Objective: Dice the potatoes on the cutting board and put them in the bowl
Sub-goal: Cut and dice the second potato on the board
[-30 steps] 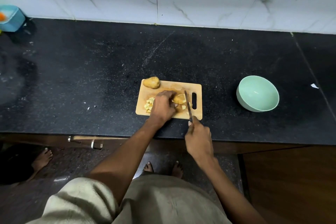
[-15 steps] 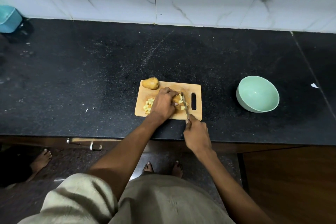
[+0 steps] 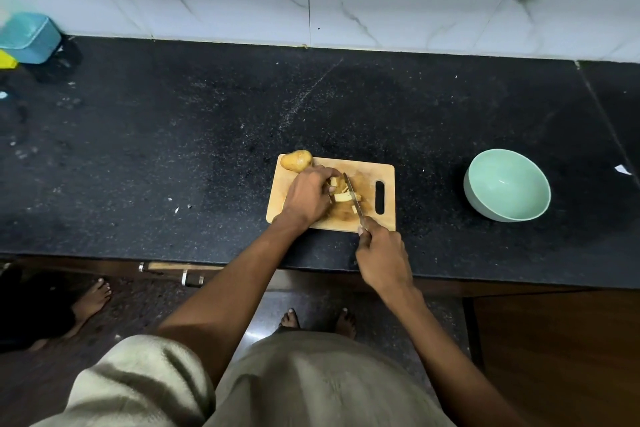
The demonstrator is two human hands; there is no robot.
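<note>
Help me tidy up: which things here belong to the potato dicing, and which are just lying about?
In use:
cutting board
whole potato
potato strips
knife in right hand
left hand steadying the strips
green bowl

Lying about:
blue container
yellow object
paper scrap

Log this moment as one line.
phase: dicing | left hand holds potato strips | right hand grips knife | bowl empty
</note>
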